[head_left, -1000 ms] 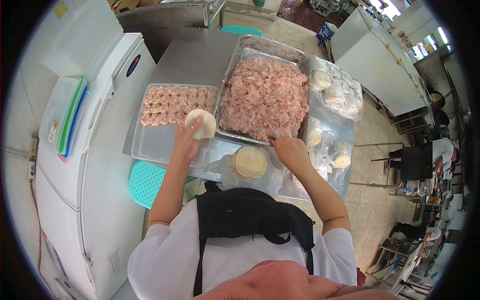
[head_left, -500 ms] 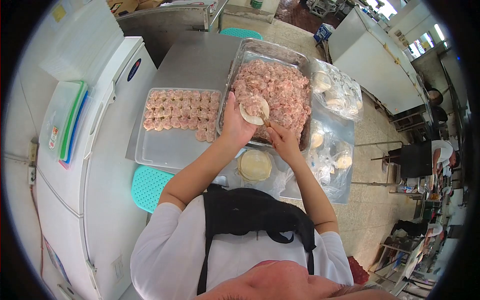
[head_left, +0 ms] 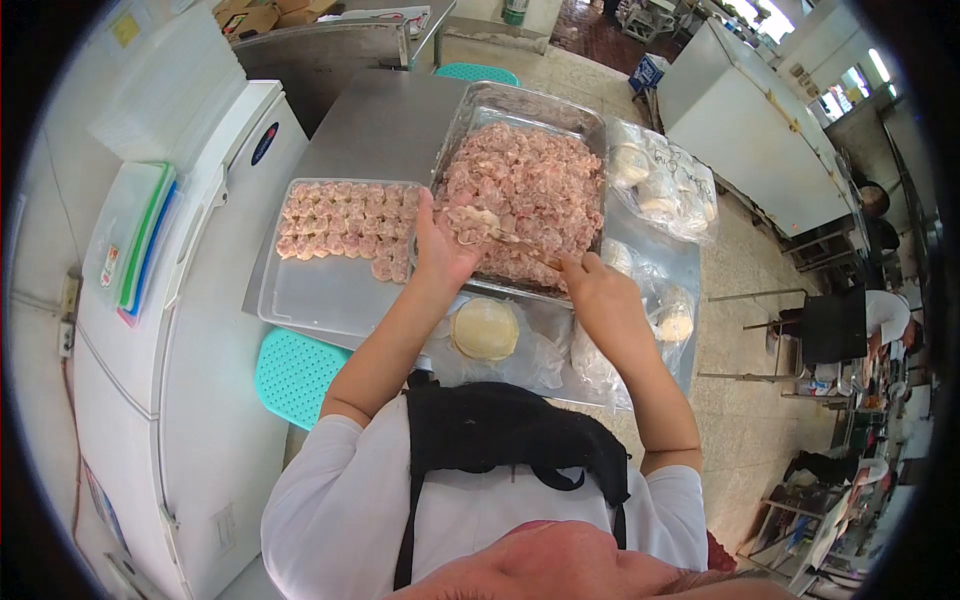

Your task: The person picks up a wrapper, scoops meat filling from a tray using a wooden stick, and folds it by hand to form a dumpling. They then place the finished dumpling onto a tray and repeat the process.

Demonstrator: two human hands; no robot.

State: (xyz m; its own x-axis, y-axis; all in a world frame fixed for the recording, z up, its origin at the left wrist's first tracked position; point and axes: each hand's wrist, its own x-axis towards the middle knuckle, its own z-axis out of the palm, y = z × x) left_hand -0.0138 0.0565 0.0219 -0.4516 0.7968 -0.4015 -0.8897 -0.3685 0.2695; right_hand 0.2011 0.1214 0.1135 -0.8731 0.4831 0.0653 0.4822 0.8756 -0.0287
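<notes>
My left hand (head_left: 447, 250) is cupped around a dumpling wrapper filled with meat (head_left: 468, 222), by the left wall of a deep metal pan. The wrapper's edges are drawn up and partly hidden by my fingers. My right hand (head_left: 605, 295) grips the end of a thin, flat spreading stick (head_left: 530, 248), whose tip reaches the filling in my left palm. Beneath both hands, the metal pan (head_left: 595, 130) holds a large heap of minced meat (head_left: 535, 180). A stack of round wrappers (head_left: 484, 330) lies on plastic close to my body.
At left, a plastic tray (head_left: 315, 300) bears rows of finished dumplings (head_left: 345, 225). Plastic bags of wrappers (head_left: 665, 185) lie right of the pan. A turquoise stool (head_left: 295, 375) stands beside the metal table (head_left: 390, 110), near a white freezer (head_left: 225, 330). Other people work far right.
The wrapper, spread flat and round before, is now gathered around the filling. My right hand has moved right and toward me, showing more of the stick. The whole scene has shifted slightly left.
</notes>
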